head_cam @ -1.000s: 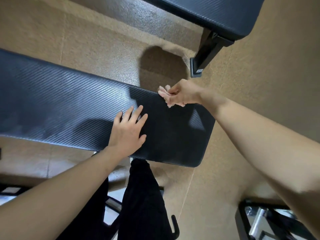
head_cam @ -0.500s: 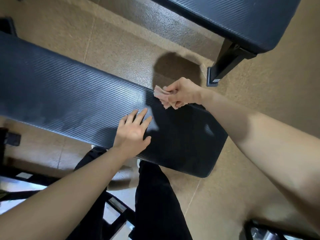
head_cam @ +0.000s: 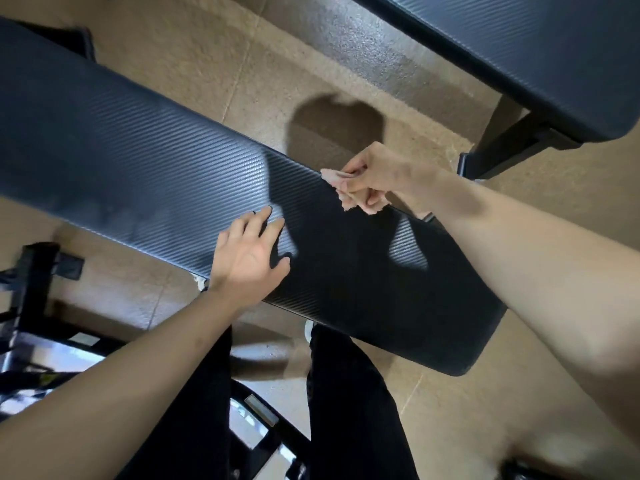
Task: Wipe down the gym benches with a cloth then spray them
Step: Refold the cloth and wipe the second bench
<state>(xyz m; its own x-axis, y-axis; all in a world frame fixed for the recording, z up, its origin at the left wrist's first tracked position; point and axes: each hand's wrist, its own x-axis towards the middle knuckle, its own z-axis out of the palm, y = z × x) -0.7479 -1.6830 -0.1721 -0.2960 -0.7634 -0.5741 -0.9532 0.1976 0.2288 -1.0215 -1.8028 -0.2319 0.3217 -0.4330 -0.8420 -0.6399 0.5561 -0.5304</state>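
A long black padded gym bench (head_cam: 131,161) runs from the upper left to the lower right below me. My left hand (head_cam: 251,258) rests flat on its near edge with the fingers spread. My right hand (head_cam: 372,180) grips a small pale pink cloth (head_cam: 337,185) bunched in its fingers and holds it against the bench's far edge. A second black bench (head_cam: 519,53) crosses the top right corner. No spray bottle is in view.
The floor (head_cam: 194,57) is tan and speckled, with a seam between the two benches. The second bench's black metal leg (head_cam: 498,150) stands just right of my right hand. My black trouser legs (head_cam: 349,403) and a dark metal frame (head_cam: 31,306) fill the bottom left.
My right hand with the cloth has stayed at the far edge, shifting a little along it. The left hand stays flat on the pad. The view has shifted, showing more of the bench.
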